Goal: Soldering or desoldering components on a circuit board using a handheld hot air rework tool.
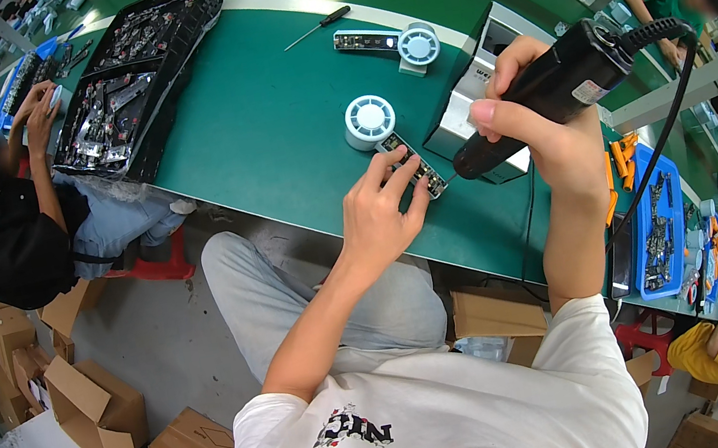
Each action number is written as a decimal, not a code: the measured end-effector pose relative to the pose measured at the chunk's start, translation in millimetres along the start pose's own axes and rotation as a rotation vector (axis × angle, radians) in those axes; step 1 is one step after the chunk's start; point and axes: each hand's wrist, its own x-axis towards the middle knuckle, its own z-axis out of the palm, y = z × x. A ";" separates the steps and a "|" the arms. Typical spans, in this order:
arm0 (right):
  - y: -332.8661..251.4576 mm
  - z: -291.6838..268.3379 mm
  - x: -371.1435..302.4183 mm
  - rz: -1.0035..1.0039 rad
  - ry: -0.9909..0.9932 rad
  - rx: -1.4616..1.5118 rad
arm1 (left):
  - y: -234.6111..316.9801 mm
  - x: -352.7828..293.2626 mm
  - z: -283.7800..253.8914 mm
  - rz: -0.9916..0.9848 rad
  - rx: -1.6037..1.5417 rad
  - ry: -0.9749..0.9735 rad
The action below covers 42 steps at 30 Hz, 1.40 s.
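Note:
A light-blue handheld fan [369, 120] lies on the green table in front of me, its round head away from me and its opened handle showing a circuit board. The fingers of my left hand [381, 213] grip this handle from both sides and press it to the table. My right hand [551, 125] is wrapped around a black corded electric screwdriver [558, 81], held tilted. Its thin bit points down-left to the near end of the handle; whether it touches a screw is too small to tell.
A second fan [419, 47] and a small screwdriver [317, 29] lie farther back. A silver-and-black box [465, 107] stands beyond my right hand. A black tray of parts [197, 23] sits left, near a seated co-worker [8, 226]. A blue bin [675, 214] is at right; the screwdriver's cord [683, 89] hangs nearby.

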 end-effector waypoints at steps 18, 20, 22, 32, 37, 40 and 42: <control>0.0 1.6 -1.3 -0.003 0.014 -0.021 | 1.6 0.2 0.3 0.001 -0.005 0.001; 1.5 2.7 -1.2 -0.006 0.014 -0.031 | 1.4 0.2 0.4 0.002 -0.003 0.000; 2.5 2.3 -0.5 -0.008 0.014 -0.041 | 1.3 0.5 0.1 0.010 -0.002 0.009; 8.6 -16.6 10.9 -0.004 -0.419 0.003 | 3.2 1.2 -0.7 -0.003 -0.013 0.007; 11.9 -17.2 11.1 -0.022 -0.531 0.109 | 4.1 0.9 -0.5 -0.009 -0.005 0.003; 6.7 -18.8 10.0 0.004 -0.453 0.056 | 4.9 0.5 -0.9 -0.022 -0.002 -0.006; 6.3 -22.8 11.5 -0.116 -0.249 0.053 | 4.0 -0.9 -1.5 -0.005 -0.002 -0.008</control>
